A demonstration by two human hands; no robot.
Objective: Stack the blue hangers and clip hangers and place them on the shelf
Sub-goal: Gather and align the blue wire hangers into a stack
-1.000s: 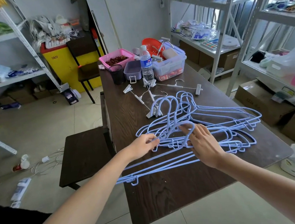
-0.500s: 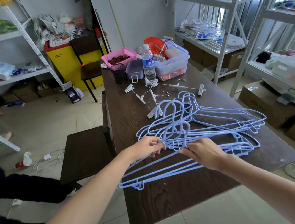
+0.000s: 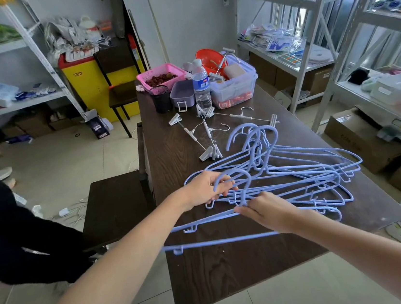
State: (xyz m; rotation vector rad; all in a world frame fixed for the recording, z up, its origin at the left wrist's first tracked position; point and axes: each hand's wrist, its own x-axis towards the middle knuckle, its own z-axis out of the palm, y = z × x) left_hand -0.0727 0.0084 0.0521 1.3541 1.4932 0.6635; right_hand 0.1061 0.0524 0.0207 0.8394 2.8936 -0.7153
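Blue hangers (image 3: 298,172) lie in a loose, fanned pile on the near-right half of the table (image 3: 234,274), hooks pointing far, long bars running left-right. One near hanger (image 3: 227,215) sits apart from the pile, its hook curling up toward the left hand and its bar sticking out past the table's left edge. Another loose bar lies nearer still, also overhanging left.

Left hand (image 3: 206,189): fingers curled round that near hanger's hook, holding it. Right hand (image 3: 267,213): fingertips pinching the same hanger at the neck, where hook meets bar. So both grips are on one hanger, left on the hook, right on the neck.

Key relation: the pile lies far and right of both hands, with its hooks clustered just far of the right hand. The held hanger's long axis is already roughly parallel to the pile's bars. My read: it needs a short shift far-right to nest the hook with the others. The right hand is nearer the pile.

Clip hangers (image 3: 205,136) lie scattered farther along the table, untouched, just beyond the blue hooks. Past them are a water bottle (image 3: 200,83), a clear storage box (image 3: 234,87) and a pink basket (image 3: 161,75). Metal shelf (image 3: 347,40) stands to the right, well apart.

Stacking looks partly done; nothing shelved.
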